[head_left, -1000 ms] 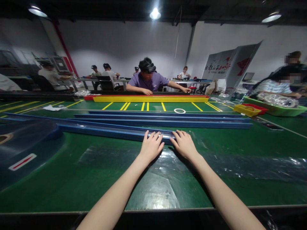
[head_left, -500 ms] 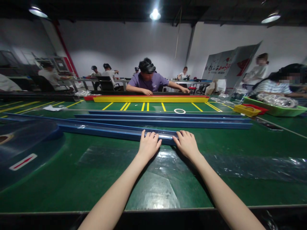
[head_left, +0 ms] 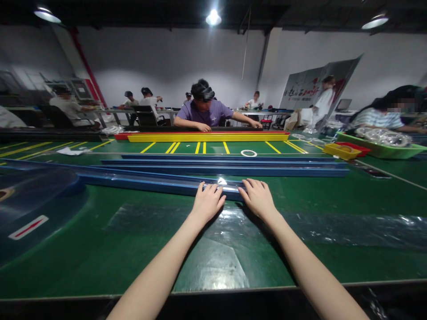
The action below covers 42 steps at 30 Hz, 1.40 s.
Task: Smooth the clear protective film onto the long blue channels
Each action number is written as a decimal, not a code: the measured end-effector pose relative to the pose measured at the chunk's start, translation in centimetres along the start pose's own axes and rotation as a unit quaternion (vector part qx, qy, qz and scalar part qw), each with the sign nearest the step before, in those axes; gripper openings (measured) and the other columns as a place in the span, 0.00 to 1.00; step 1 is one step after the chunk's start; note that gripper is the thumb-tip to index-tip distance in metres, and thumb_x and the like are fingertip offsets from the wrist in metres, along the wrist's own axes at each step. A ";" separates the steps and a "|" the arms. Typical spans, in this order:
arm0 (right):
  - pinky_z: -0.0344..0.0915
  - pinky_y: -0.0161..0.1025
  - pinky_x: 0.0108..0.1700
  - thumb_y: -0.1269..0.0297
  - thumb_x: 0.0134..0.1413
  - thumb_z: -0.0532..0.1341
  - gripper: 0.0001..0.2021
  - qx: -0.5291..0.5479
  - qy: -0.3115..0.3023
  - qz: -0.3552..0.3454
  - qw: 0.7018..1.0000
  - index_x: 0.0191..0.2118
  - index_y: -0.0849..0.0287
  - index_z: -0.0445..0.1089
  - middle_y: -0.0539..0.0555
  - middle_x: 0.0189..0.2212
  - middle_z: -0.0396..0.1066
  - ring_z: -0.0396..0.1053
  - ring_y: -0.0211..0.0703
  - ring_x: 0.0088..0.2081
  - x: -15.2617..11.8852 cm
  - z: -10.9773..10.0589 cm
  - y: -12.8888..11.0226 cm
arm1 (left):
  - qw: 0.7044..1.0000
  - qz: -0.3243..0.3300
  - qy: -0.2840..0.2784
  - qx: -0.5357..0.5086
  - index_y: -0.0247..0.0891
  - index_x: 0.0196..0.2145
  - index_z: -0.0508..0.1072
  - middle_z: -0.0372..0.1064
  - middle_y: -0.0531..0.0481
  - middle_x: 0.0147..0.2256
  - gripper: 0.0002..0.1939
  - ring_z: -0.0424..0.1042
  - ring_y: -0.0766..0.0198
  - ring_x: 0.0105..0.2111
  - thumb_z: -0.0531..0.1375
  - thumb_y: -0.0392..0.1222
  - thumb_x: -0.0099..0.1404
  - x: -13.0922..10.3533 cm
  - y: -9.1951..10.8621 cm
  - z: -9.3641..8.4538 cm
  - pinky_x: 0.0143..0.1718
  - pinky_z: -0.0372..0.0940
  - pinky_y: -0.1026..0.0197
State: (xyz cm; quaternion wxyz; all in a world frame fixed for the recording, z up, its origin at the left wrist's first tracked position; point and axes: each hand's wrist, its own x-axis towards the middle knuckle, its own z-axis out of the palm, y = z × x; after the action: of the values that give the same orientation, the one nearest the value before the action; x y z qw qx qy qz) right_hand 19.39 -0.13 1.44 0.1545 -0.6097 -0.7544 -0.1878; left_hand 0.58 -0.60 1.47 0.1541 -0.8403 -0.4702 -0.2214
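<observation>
A long blue channel-shaped rail (head_left: pixel 143 183) runs from the far left to its near end in front of me. Close to that end, my left hand (head_left: pixel 207 202) lies over it, fingers on top and thumb against the near side. My right hand (head_left: pixel 258 198) holds the very end, its fingers bent over the edge. Between both hands, shiny clear film (head_left: pixel 230 184) shows in the channel. Behind this rail, more blue rails (head_left: pixel 227 170) lie side by side. What the fingertips press on is partly hidden.
Clear plastic film (head_left: pixel 333 229) lies flat on the green table (head_left: pixel 100 266). At left is a large film roll (head_left: pixel 36 195) with a red-marked label. A tape ring (head_left: pixel 248 153), yellow tray (head_left: pixel 342 151), phone (head_left: pixel 372 170) and yellow rail (head_left: pixel 207 138) sit farther off. A co-worker (head_left: pixel 207 111) leans in opposite.
The view has shifted slightly. My hands stay on the rail's end with almost no movement. In the background, a person at the right has moved left, in front of the banner.
</observation>
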 end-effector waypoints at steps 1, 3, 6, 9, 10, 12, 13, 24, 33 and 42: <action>0.49 0.45 0.50 0.53 0.60 0.41 0.23 -0.006 0.002 0.017 1.000 0.46 0.60 0.66 0.60 0.46 0.67 0.62 0.48 0.46 0.0 -0.2 0.1 | 1.000 -0.009 -0.004 0.004 0.39 0.43 0.68 0.70 0.46 0.42 0.14 0.66 0.58 0.43 0.49 0.45 0.65 0.1 -0.1 -0.2 0.52 0.50 0.49; 0.50 0.45 0.48 0.54 0.60 0.40 0.23 -0.016 0.000 0.042 0.999 0.41 0.60 0.68 0.59 0.41 0.69 0.63 0.48 0.43 0.0 -0.6 0.2 | 0.999 -0.028 -0.010 0.013 0.38 0.41 0.69 0.70 0.45 0.40 0.14 0.67 0.58 0.42 0.48 0.45 0.65 0.1 -0.3 -0.4 0.51 0.51 0.50; 0.52 0.44 0.45 0.53 0.60 0.40 0.23 -0.021 -0.016 0.042 0.999 0.38 0.60 0.68 0.60 0.38 0.70 0.63 0.48 0.42 0.0 -0.8 0.2 | 0.998 -0.049 -0.008 0.024 0.37 0.41 0.70 0.70 0.44 0.40 0.15 0.66 0.57 0.42 0.48 0.45 0.65 0.1 -0.6 -0.5 0.50 0.52 0.50; 0.53 0.42 0.44 0.53 0.60 0.41 0.23 -0.003 -0.028 -0.005 1.000 0.41 0.61 0.68 0.60 0.42 0.69 0.63 0.47 0.44 0.0 -0.6 -0.1 | 0.999 -0.028 0.006 0.023 0.38 0.45 0.68 0.67 0.43 0.46 0.16 0.64 0.56 0.46 0.48 0.45 0.65 0.0 -0.6 -0.1 0.52 0.51 0.49; 0.53 0.41 0.45 0.53 0.60 0.41 0.23 0.007 -0.028 -0.022 0.999 0.43 0.61 0.67 0.60 0.43 0.68 0.62 0.47 0.45 0.0 -0.5 -0.2 | 1.000 -0.010 0.009 0.019 0.38 0.47 0.67 0.66 0.44 0.48 0.16 0.63 0.56 0.48 0.49 0.45 0.65 -0.1 -0.5 0.1 0.53 0.50 0.49; 0.53 0.41 0.47 0.53 0.60 0.41 0.23 0.027 -0.024 -0.050 0.998 0.46 0.60 0.66 0.60 0.47 0.66 0.61 0.46 0.48 0.0 -0.2 -0.4 | 1.000 0.026 0.008 0.011 0.39 0.49 0.65 0.64 0.45 0.50 0.17 0.61 0.57 0.50 0.49 0.46 0.65 -0.2 -0.3 0.4 0.54 0.49 0.49; 0.53 0.41 0.48 0.52 0.60 0.41 0.23 0.034 -0.021 -0.061 0.997 0.48 0.60 0.65 0.59 0.49 0.65 0.60 0.46 0.49 -0.1 -0.1 -0.4 | 0.999 0.037 0.005 0.008 0.39 0.50 0.65 0.64 0.45 0.51 0.18 0.61 0.56 0.51 0.49 0.46 0.65 -0.3 -0.2 0.6 0.54 0.49 0.49; 0.51 0.43 0.48 0.54 0.60 0.41 0.22 0.001 -0.023 0.020 1.000 0.44 0.60 0.66 0.60 0.43 0.68 0.62 0.47 0.46 0.1 -0.5 0.6 | 1.000 0.002 -0.006 -0.005 0.41 0.47 0.67 0.67 0.46 0.48 0.16 0.65 0.57 0.47 0.49 0.45 0.65 -0.1 -0.3 0.0 0.52 0.52 0.48; 0.52 0.43 0.48 0.54 0.60 0.43 0.22 0.006 -0.031 -0.001 0.999 0.46 0.61 0.66 0.61 0.47 0.66 0.61 0.48 0.48 0.0 -0.2 0.2 | 1.000 0.003 0.006 -0.001 0.40 0.48 0.67 0.67 0.46 0.48 0.16 0.64 0.57 0.48 0.51 0.45 0.64 -0.2 -0.2 0.4 0.53 0.51 0.48; 0.57 0.40 0.47 0.56 0.59 0.44 0.19 0.174 -0.023 -0.020 0.984 0.43 0.57 0.69 0.56 0.44 0.69 0.64 0.43 0.46 0.6 -0.3 3.2 | 1.000 -0.015 0.010 0.004 0.41 0.45 0.68 0.69 0.46 0.45 0.14 0.65 0.57 0.47 0.50 0.44 0.64 -0.2 -0.6 0.4 0.52 0.52 0.48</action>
State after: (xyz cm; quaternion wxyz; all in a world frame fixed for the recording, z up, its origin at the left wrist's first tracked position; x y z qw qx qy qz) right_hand 22.41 0.84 2.26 0.2374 -0.5627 -0.7907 -0.0429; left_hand 0.10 -0.29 1.04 0.1587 -0.8304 -0.4821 -0.2300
